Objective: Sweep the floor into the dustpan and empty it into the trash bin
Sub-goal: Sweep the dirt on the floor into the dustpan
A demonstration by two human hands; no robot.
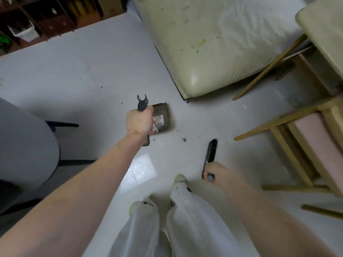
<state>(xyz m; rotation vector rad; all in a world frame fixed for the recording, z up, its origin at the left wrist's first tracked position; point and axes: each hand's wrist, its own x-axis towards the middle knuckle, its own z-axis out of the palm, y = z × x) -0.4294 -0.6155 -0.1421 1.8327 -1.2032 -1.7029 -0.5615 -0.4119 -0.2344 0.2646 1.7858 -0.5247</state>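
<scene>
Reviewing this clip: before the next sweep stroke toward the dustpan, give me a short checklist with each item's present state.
1. Left hand grips the dustpan handle: ok.
2. Right hand grips the brush: ok.
3. Dustpan down at the floor with its mouth toward the debris: cannot tell; the hand hides its near edge.
4. Dark debris clump lies between dustpan and brush, loose on the floor: ok.
5. Dustpan already holds some litter, with room left: ok.
6. Trash bin within reach for emptying: cannot tell; none is in view.
</scene>
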